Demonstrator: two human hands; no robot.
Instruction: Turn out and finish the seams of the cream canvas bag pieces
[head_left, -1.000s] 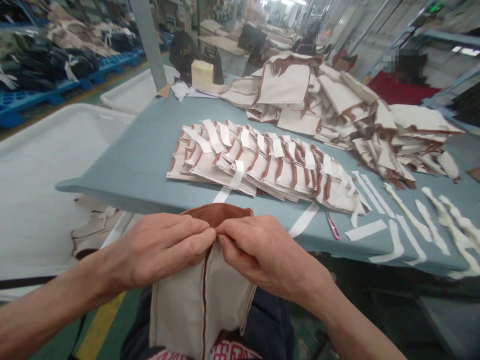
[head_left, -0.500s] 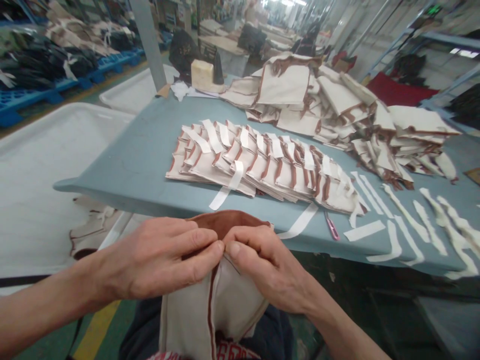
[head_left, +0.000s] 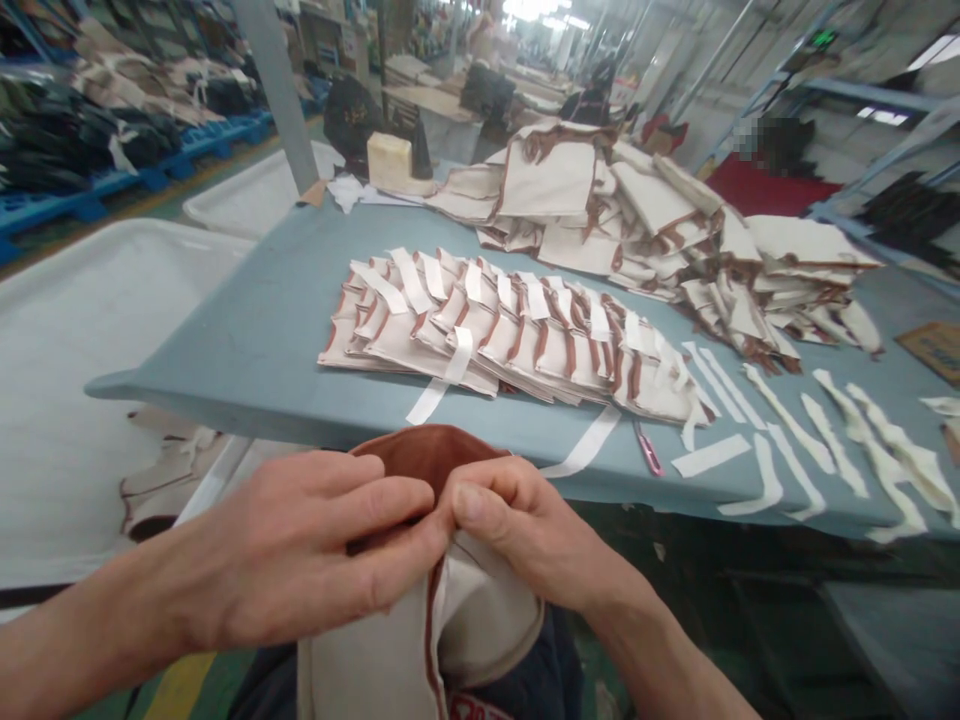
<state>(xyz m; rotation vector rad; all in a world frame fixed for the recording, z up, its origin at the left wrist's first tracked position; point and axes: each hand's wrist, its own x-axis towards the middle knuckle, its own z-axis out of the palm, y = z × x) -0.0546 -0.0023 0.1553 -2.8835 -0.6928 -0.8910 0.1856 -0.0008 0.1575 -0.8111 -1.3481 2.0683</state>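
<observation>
A cream fabric piece with brown lining and a brown seam strip [head_left: 375, 655] hangs between my hands over my lap; its exact kind I cannot make out. My left hand [head_left: 315, 535] is closed on its upper edge from the left, fingertips at the seam. From the right, my right hand [head_left: 517, 520] pinches the same edge, thumb on top, right beside the left fingertips. The brown inner side shows as an arch behind the fingers. What lies under the fingertips is hidden.
A blue-grey table [head_left: 217, 330] stands ahead, bearing a fanned row of cream pieces [head_left: 517, 340] with white strips. Behind lies a heap of cream pieces [head_left: 547, 180]. A pink cutter [head_left: 648, 448] and loose white strips [head_left: 711, 457] lie near the front edge. A white bin [head_left: 67, 300] stands left.
Both hands stay at the seam; the left has shifted slightly down with its fingers more bent. The fabric's right part has folded up more below the right hand. The view has turned slightly.
</observation>
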